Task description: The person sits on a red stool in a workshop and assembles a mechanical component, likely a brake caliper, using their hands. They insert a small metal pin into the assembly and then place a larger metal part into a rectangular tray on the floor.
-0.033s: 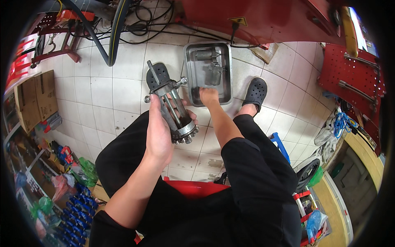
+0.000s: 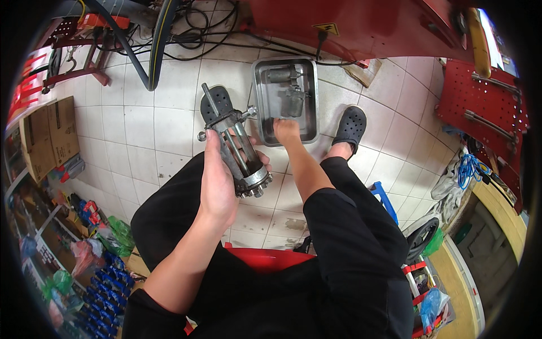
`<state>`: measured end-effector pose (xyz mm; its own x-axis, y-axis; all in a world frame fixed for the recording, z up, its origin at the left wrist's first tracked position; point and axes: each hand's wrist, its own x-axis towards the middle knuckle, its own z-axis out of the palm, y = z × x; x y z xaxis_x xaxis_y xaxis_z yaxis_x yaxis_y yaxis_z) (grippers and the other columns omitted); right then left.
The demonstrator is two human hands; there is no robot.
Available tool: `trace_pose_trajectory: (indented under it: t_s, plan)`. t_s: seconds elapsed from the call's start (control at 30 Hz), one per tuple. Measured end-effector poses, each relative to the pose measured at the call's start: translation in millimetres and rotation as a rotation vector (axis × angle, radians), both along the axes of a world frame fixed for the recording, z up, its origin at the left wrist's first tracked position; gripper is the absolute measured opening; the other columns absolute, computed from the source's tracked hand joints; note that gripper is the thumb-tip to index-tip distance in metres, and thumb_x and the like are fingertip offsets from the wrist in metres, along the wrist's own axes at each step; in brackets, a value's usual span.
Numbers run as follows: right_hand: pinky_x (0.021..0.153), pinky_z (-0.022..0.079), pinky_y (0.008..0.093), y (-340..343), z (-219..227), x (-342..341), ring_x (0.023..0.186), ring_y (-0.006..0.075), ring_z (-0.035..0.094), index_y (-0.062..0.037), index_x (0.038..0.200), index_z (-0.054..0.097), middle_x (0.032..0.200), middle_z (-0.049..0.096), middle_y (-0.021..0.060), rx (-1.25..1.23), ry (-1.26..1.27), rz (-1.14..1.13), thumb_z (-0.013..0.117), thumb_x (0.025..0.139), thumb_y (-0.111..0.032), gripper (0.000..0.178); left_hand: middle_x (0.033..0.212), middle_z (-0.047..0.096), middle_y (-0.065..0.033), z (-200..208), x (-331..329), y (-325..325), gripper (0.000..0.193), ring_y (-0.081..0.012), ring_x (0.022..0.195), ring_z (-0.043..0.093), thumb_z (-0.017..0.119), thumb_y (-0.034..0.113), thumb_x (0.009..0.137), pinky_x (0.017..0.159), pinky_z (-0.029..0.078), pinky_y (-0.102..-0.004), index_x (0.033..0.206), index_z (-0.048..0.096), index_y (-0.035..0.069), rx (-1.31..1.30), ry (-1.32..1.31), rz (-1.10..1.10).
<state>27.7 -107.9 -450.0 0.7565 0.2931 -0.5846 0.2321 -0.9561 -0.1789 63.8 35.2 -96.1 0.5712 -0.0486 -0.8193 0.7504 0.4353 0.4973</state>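
Observation:
My left hand (image 2: 218, 179) is wrapped round a metal cylinder-shaped assembly (image 2: 239, 150) with long parallel rods. It leans toward the upper left, a thin shaft sticking out of its far end and a ring of bolts round its near end. My right hand (image 2: 287, 131) reaches into the near end of a metal tray (image 2: 315, 101) on the floor. Its fingers are curled and point down, so anything in them is hidden. Farther up the tray lie a grey cylindrical metal part (image 2: 282, 75) and another grey metal part (image 2: 294, 101).
My feet in black clogs (image 2: 350, 125) stand either side of the tray. Beyond it are a red machine cabinet (image 2: 361, 28) and tangled black cables (image 2: 195, 38). A cardboard box (image 2: 53, 135) is at left, a red perforated panel (image 2: 477, 101) at right. Between my legs shows a red seat (image 2: 265, 259).

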Motion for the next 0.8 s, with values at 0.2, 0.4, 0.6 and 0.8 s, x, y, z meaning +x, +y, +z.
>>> trace_pose_trajectory:
  t_s: [0.2, 0.4, 0.6, 0.8]
  plan:
    - [0.056, 0.048, 0.0366, 4, -1, 27, 0.071, 0.0249, 0.065, -0.0081, 0.088, 0.062, 0.079, 0.066, 0.014, 0.228, 0.033, -0.273, 0.047, 0.083, -0.029, 0.026, 0.077, 0.061, -0.0137, 5, -4, -1, 0.069, -0.0228, 0.073, 0.061, 0.017, 0.06, 0.093, 0.07, 0.05, -0.0325, 0.103, 0.049, 0.001, 0.001, 0.015, 0.025]
    - [0.043, 0.021, 0.0274, -7, 51, 66, 0.045, 0.011, 0.024, -0.0119, 0.067, 0.044, 0.052, 0.025, -0.0033, 1.082, 1.103, -1.307, 0.043, 0.078, -0.029, 0.021, 0.077, 0.061, -0.0125, 13, -7, -3, 0.064, -0.02, 0.072, 0.062, 0.018, 0.058, 0.094, 0.068, 0.05, -0.0308, 0.1, 0.05, 0.003, -0.031, -0.033, 0.031]
    - [0.042, 0.022, 0.0253, -32, 193, 94, 0.044, 0.0093, 0.025, -0.0114, 0.067, 0.044, 0.052, 0.028, -0.0046, 1.314, 1.105, -1.076, 0.045, 0.083, -0.029, 0.024, 0.078, 0.061, -0.0127, 7, -15, -4, 0.058, -0.0231, 0.072, 0.063, 0.024, 0.056, 0.094, 0.069, 0.051, -0.0329, 0.096, 0.05, 0.004, -0.09, -0.167, 0.0]
    - [0.042, 0.025, 0.0216, -33, 376, 64, 0.046, 0.005, 0.035, -0.0073, 0.087, 0.06, 0.055, 0.042, -0.0059, 1.123, 0.796, -0.614, 0.063, 0.082, -0.021, 0.015, 0.081, 0.063, -0.0046, 20, -44, 2, 0.019, -0.0132, 0.069, 0.06, 0.061, 0.021, 0.085, 0.061, 0.048, -0.0266, 0.092, 0.061, 0.004, 0.055, -0.422, -0.014]
